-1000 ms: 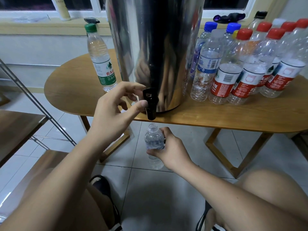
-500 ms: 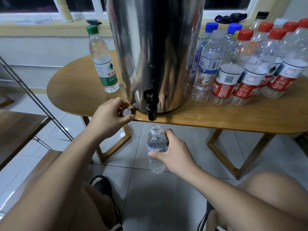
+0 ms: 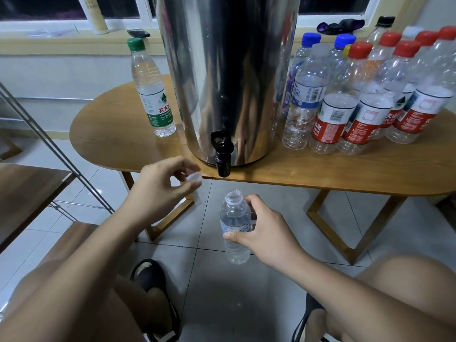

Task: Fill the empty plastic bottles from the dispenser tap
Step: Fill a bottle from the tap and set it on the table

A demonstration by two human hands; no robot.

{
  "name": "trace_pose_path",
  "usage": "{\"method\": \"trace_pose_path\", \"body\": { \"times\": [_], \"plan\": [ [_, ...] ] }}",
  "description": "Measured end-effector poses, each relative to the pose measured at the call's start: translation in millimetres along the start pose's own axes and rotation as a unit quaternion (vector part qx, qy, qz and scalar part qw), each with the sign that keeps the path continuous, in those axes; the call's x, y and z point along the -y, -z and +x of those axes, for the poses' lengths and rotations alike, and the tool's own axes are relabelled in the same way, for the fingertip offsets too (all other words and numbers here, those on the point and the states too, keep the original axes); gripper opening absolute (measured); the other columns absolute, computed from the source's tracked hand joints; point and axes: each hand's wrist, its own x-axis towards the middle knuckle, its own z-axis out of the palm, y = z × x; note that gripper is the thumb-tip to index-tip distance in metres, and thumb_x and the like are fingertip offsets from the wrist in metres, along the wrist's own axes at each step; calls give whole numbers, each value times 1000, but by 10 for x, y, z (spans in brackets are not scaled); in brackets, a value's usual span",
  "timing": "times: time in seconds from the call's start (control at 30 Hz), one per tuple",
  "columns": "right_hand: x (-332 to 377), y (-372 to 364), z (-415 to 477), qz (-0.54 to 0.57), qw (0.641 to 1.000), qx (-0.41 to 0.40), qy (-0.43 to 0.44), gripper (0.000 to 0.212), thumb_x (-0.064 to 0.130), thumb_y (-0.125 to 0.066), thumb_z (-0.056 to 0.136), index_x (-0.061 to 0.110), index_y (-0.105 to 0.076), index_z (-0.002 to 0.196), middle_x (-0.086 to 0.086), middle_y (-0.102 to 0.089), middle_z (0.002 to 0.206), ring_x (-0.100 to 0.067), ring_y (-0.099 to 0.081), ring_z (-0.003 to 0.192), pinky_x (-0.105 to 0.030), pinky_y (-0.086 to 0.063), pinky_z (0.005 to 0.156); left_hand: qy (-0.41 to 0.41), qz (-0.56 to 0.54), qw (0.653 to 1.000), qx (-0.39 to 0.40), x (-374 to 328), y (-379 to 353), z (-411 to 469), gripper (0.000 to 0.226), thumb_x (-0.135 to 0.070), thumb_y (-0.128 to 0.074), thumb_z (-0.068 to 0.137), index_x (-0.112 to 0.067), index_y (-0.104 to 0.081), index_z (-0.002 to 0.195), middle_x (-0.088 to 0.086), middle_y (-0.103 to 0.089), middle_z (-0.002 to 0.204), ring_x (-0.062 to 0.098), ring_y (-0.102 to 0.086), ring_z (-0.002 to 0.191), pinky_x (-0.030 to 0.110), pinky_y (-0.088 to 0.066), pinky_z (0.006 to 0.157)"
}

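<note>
A tall steel dispenser (image 3: 227,70) stands on the wooden table (image 3: 320,171), its black tap (image 3: 222,154) hanging over the front edge. My right hand (image 3: 261,233) grips a small uncapped clear bottle (image 3: 235,225) upright below the tap; the bottle holds water. My left hand (image 3: 160,191) pinches a white cap (image 3: 195,178) just left of the tap, at the table edge. A full green-capped bottle (image 3: 153,90) stands left of the dispenser. Several empty capped bottles (image 3: 357,99) crowd the table on the right.
A metal rack leg (image 3: 56,149) slants past wooden shelves (image 3: 27,193) at the left. My knees and black sandals (image 3: 153,287) are over the tiled floor below. A window sill (image 3: 74,43) with small items runs behind the table.
My left hand left the tap handle, dropped to the table edge and now pinches the white cap. The bottle in my right hand stays under the tap.
</note>
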Motion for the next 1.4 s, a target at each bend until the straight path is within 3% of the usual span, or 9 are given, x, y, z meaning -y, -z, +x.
{"method": "trace_pose_path", "body": {
  "times": [0.07, 0.2, 0.27, 0.5, 0.7, 0.8, 0.97, 1.23, 1.4],
  "plan": [
    [15, 14, -33, -7, 1000, 5, 5, 62, 45, -97, 75, 42, -56, 122, 22, -72, 113, -1, -68, 106, -37, -60, 95, -10, -35, 999, 25, -121, -1, -83, 11, -37, -85, 94, -32, -77, 100, -15, -76, 100, 7, -70, 86, 13, -45, 68],
    [52, 31, -84, -27, 999, 15, 13, 64, 48, -96, 74, 41, -55, 124, 19, -73, 113, -5, -69, 105, -40, -60, 93, -32, -145, 985, 86, -277, -19, -178, 20, -38, -88, 90, -29, -78, 104, -1, -78, 107, 26, -68, 86, 38, -51, 71],
    [72, 36, -106, -34, 999, 21, 16, 65, 50, -95, 74, 42, -54, 124, 17, -73, 113, -6, -70, 104, -40, -61, 91, -56, -164, 980, 101, -327, -57, -204, 21, -34, -89, 87, -29, -78, 104, -3, -78, 108, 24, -68, 87, 37, -50, 70],
    [110, 42, -136, -54, 998, 37, 26, 67, 52, -92, 75, 44, -53, 129, 14, -72, 116, -9, -71, 104, -39, -61, 90, -132, -64, 985, 91, -335, -158, -204, 31, -50, -86, 86, -31, -80, 110, -16, -69, 99, 16, -67, 89, 17, -41, 73],
    [101, 39, -141, -81, 995, 38, 38, 66, 55, -91, 76, 42, -53, 128, 13, -72, 114, -11, -70, 101, -39, -60, 87, -116, -37, 988, 93, -327, -168, -189, 28, -57, -86, 83, -35, -76, 97, -21, -68, 95, 16, -66, 88, 30, -52, 72],
    [87, 42, -151, -78, 996, 39, 33, 69, 56, -92, 75, 43, -52, 130, 15, -72, 115, -9, -70, 102, -37, -61, 88, -101, -36, 985, 132, -354, -131, -175, 21, -46, -88, 87, -39, -78, 104, -24, -73, 104, 11, -68, 98, 21, -46, 74],
    [91, 52, -150, -72, 996, 36, 28, 69, 56, -92, 73, 44, -52, 129, 12, -72, 112, -9, -70, 102, -39, -61, 89, -102, -58, 976, 185, -394, -56, -184, 37, -24, -86, 94, -39, -77, 125, -27, -72, 130, 7, -68, 122, 30, -54, 87],
    [137, 40, -162, -87, 994, 45, 41, 65, 55, -91, 76, 45, -50, 127, 12, -71, 115, -11, -69, 104, -38, -59, 88, -120, 24, 990, 70, -348, -172, -208, 48, -79, -78, 81, -35, -63, 95, -17, -60, 92, 11, -61, 87, 28, -51, 71],
    [140, 55, -166, -92, 994, 43, 44, 68, 56, -91, 76, 44, -50, 130, 14, -70, 116, -10, -68, 105, -37, -59, 88, -134, 53, 986, 83, -355, -188, -191, 50, -83, -66, 85, -33, -61, 86, -17, -57, 84, 7, -58, 80, 31, -52, 67]
  ]
}}
